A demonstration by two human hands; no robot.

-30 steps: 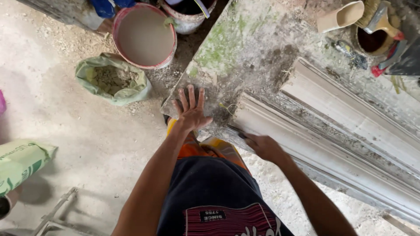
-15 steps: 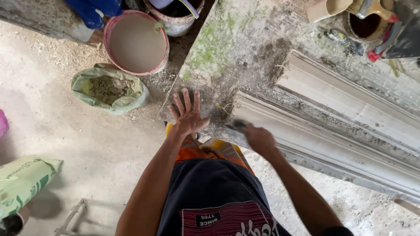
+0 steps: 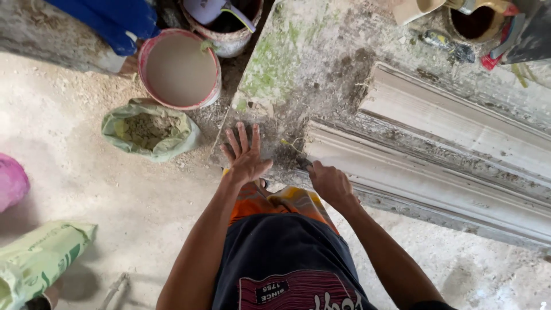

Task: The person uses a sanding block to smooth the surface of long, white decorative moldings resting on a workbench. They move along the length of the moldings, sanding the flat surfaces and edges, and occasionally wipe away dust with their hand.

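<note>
Left hand (image 3: 245, 156) flat on slab (image 3: 298, 63); right hand (image 3: 328, 182) at moulding (image 3: 425, 178).

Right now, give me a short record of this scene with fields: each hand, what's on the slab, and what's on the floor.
left hand: flat, fingers spread, pressed on the work slab edge
right hand: closed on a small dark tool, at the near end of the moulding
near moulding: long pale ridged strip lying on the slab
far moulding: second strip, beside it
floor: pink-rimmed bucket of grey mix; open green bag of powder
</note>
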